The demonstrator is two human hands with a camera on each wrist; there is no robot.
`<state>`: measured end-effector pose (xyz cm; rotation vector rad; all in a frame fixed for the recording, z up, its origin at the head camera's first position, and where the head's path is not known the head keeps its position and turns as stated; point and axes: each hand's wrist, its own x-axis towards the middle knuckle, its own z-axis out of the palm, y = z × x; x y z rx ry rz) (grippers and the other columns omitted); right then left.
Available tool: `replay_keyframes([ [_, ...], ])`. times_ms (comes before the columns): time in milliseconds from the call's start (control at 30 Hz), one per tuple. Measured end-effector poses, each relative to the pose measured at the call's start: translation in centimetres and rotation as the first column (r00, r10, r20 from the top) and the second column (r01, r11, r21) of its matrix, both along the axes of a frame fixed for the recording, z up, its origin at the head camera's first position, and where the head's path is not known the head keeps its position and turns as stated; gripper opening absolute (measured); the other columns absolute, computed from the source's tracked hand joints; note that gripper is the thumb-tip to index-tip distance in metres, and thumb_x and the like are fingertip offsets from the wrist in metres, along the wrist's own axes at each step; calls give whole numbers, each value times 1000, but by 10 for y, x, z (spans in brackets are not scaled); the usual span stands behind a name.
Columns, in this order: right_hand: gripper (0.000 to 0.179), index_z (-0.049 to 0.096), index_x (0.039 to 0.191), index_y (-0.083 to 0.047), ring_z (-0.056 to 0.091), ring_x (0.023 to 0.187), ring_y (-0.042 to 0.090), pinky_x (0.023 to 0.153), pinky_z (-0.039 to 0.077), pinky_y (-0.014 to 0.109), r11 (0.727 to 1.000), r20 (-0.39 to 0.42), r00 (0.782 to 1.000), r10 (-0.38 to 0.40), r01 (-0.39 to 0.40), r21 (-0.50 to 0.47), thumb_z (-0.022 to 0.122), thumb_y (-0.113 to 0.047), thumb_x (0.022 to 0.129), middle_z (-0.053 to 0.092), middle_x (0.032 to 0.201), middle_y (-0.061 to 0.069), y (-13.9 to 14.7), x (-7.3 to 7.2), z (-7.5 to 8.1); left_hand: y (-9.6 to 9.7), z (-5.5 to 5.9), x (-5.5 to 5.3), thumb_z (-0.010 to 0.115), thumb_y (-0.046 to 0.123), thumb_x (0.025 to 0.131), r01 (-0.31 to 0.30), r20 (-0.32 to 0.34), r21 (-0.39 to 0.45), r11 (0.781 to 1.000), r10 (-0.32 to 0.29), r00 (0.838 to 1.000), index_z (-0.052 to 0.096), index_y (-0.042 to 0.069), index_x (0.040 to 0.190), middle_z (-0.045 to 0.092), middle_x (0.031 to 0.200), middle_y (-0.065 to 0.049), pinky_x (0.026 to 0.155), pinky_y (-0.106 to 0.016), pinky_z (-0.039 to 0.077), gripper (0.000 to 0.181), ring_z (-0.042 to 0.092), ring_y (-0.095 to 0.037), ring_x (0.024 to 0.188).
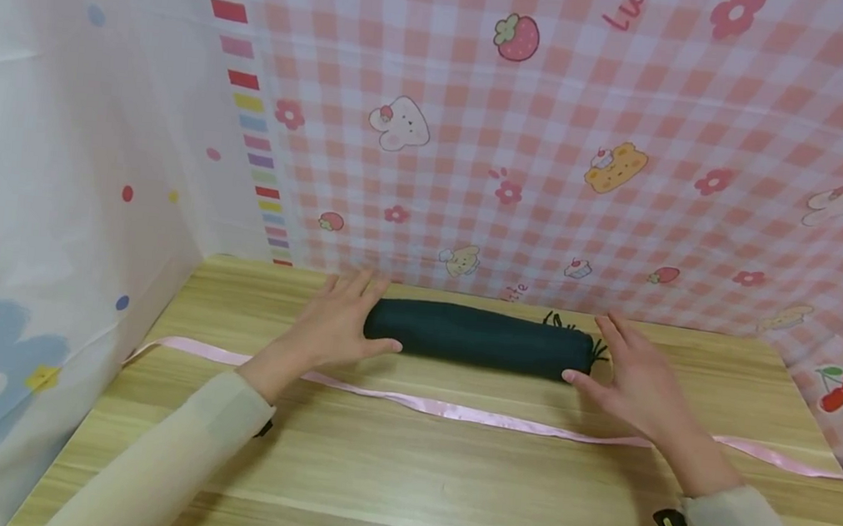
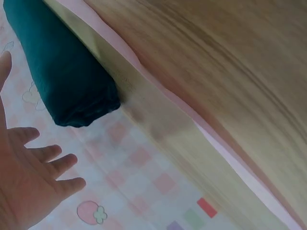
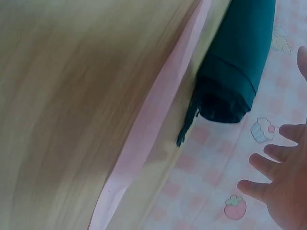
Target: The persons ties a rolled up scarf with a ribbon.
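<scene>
A dark green rolled cloth (image 1: 475, 335) with stringy fringe (image 1: 600, 351) at its right end lies lengthwise near the back of the table. At its left end is my left hand (image 1: 337, 314), fingers spread and thumb apart. My right hand (image 1: 637, 374) stands beside the fringed end, its fingers extended and its thumb in front of the roll. In the left wrist view the folded end of the roll (image 2: 62, 67) shows apart from the fingers. The right wrist view shows the layered end of the roll (image 3: 228, 103) with fringe hanging from it, also apart from the fingers.
A pink ribbon (image 1: 461, 411) stretches across the wooden table (image 1: 439, 490) in front of the roll, passing under both forearms. Behind the table hangs a pink checked cloth (image 1: 443, 190) with printed figures. A white printed curtain (image 1: 102, 126) hangs on the left.
</scene>
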<state>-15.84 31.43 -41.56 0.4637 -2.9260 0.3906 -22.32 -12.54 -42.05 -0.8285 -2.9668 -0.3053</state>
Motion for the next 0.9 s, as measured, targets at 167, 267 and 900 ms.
replay_keyframes([
  [167, 103, 35, 158, 6, 37, 142, 56, 110, 34, 72, 1000, 47, 999, 13, -13, 9, 72, -64, 91, 35, 160, 34, -11, -5, -2, 6, -3, -4, 66, 74, 89, 18, -4, -28, 999, -18, 1000, 26, 12, 167, 33, 166, -21, 122, -63, 23, 107, 31, -43, 152],
  [267, 103, 36, 158, 6, 36, 144, 54, 113, 32, 70, 1000, 70, 997, 17, -18, 12, 71, -65, 91, 34, 161, 32, -17, -8, -3, 10, -4, -6, 68, 73, 89, 27, 1, -33, 999, -27, 1000, 28, 9, 166, 35, 164, -20, 121, -63, 25, 108, 34, -42, 150],
  [900, 100, 44, 153, 6, 40, 142, 49, 117, 27, 67, 999, 115, 993, 36, -39, 26, 82, -56, 85, 45, 154, 29, -38, -37, -21, 23, -14, -20, 78, 55, 87, 58, 116, -49, 997, -52, 992, 34, 11, 164, 40, 163, -15, 121, -59, 27, 99, 38, -38, 149],
])
